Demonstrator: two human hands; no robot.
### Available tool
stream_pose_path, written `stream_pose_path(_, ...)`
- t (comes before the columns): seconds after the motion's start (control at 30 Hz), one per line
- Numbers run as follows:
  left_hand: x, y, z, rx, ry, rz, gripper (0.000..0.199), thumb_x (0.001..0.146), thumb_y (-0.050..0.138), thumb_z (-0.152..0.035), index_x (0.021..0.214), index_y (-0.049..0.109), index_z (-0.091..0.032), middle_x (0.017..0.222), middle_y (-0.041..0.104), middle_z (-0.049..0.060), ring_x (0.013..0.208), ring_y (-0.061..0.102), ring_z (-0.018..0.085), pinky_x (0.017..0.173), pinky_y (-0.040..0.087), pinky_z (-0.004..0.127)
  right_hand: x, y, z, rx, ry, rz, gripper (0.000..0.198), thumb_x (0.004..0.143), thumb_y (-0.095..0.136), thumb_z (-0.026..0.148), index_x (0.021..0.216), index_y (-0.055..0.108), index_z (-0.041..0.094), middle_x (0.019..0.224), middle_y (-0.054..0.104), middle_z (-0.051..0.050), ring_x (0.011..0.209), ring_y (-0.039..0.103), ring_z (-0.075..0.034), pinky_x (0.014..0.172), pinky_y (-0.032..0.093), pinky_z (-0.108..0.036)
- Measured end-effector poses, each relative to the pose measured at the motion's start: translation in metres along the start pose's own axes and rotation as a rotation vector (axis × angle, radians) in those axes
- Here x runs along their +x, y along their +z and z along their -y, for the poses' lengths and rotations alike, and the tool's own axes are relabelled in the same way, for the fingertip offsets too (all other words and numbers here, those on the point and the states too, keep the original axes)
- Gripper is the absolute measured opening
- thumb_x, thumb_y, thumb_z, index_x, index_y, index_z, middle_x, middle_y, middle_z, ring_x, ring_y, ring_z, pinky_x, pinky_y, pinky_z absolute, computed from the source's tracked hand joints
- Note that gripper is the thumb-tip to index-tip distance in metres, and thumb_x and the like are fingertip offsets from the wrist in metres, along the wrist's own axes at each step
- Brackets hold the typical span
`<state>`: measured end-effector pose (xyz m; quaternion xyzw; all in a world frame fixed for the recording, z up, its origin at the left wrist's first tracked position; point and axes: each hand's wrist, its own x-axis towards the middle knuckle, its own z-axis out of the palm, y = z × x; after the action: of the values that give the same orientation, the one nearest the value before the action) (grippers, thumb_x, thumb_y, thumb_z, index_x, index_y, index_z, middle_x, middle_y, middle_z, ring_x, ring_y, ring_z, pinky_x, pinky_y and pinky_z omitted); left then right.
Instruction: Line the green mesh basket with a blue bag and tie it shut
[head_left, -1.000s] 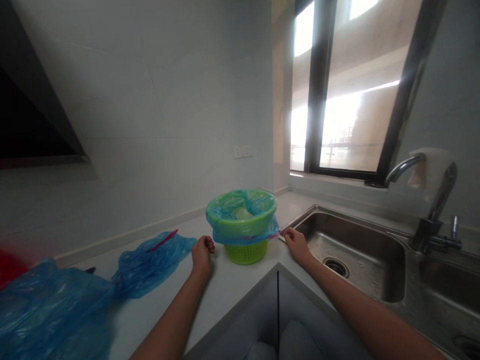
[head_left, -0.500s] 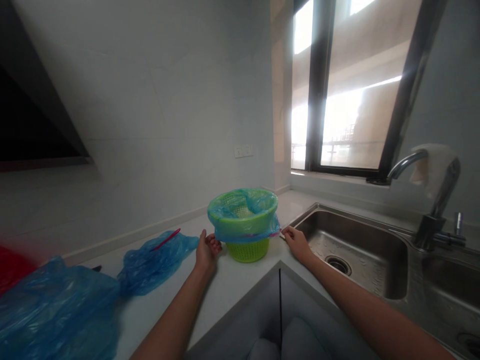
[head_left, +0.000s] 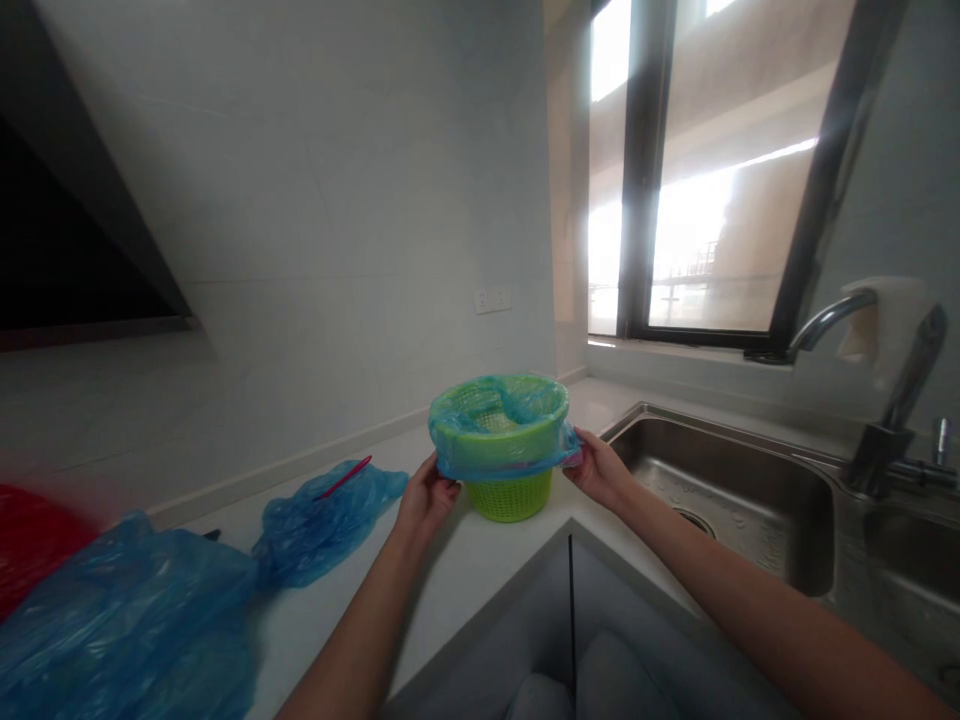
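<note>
A green plastic basket (head_left: 510, 498) with small holes stands upright on the white counter. A thin blue plastic bag (head_left: 495, 460) lines it and is folded down over the outside of its rim. At the left side, my left hand (head_left: 429, 492) pinches the bag's hanging edge, fingers curled. On the opposite side my right hand (head_left: 598, 470) grips the bag's edge, where a pinkish strip shows near the fingertips. Between the two hands, the basket's lower part is uncovered.
Crumpled blue bags (head_left: 135, 610) lie at the left, one with a red strip (head_left: 345, 478) on it. Something red (head_left: 37, 545) is behind them. A steel sink (head_left: 739, 490) with a faucet (head_left: 885, 430) is on the right; the cabinet edge is in front.
Both hands have closed in on the basket and taken hold of the bag's folded edge. The whole scene sits slightly further right as the view shifts.
</note>
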<state>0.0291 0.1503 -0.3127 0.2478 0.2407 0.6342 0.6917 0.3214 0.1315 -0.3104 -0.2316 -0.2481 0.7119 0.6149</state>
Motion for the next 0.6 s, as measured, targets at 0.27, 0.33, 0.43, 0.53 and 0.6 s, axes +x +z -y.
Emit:
stream_pose_path(0.27,-0.005,0.028,-0.03,-0.092,0.103,0.028,0.018,0.091,0.059,-0.016,0.074,0.054,-0.014,0.064,0.051,-0.002,0.053,0.05,0.008,0.047,0.038,0.019,-0.006,0.038,0.042,-0.03,-0.052,-0.012,0.02,0.088,0.062,0.013,0.07,0.055,0.017,0.05,0.057,0.004,0.035,0.044,-0.005,0.035,0.038,-0.013)
stream_pose_path(0.33,-0.005,0.038,-0.04,0.011,0.072,0.013,0.017,0.09,0.06,-0.015,0.074,0.055,-0.014,0.062,0.048,-0.003,0.051,0.047,0.007,0.045,0.036,0.018,0.001,0.047,0.054,-0.062,-0.075,-0.037,0.023,0.087,0.062,0.009,0.067,0.053,0.017,0.047,0.055,0.004,0.034,0.041,-0.004,0.033,0.037,-0.012)
stream_pose_path(0.43,-0.006,0.055,-0.055,0.159,0.037,-0.003,0.022,0.087,0.064,-0.014,0.069,0.051,-0.015,0.055,0.037,-0.006,0.043,0.035,0.006,0.041,0.029,0.017,0.013,0.058,0.068,-0.075,-0.101,-0.05,0.027,0.087,0.06,0.005,0.065,0.051,0.018,0.045,0.052,0.005,0.034,0.041,-0.004,0.033,0.039,-0.011)
stream_pose_path(0.53,-0.011,0.066,-0.07,0.319,0.044,-0.009,0.034,0.079,0.074,-0.017,0.061,0.045,-0.017,0.052,0.023,-0.009,0.041,0.022,0.005,0.038,0.02,0.018,0.024,0.064,0.074,-0.095,-0.139,-0.066,0.029,0.087,0.059,0.002,0.065,0.05,0.018,0.046,0.053,0.005,0.038,0.047,-0.004,0.041,0.046,-0.009)
stream_pose_path(0.6,-0.018,0.068,-0.081,0.496,0.013,0.011,0.033,0.074,0.079,-0.022,0.06,0.05,-0.016,0.053,0.021,-0.01,0.042,0.018,0.004,0.038,0.016,0.019,0.029,0.065,0.075,-0.125,-0.166,-0.081,0.029,0.087,0.058,0.0,0.064,0.052,0.017,0.047,0.054,0.004,0.04,0.051,-0.004,0.045,0.049,-0.009)
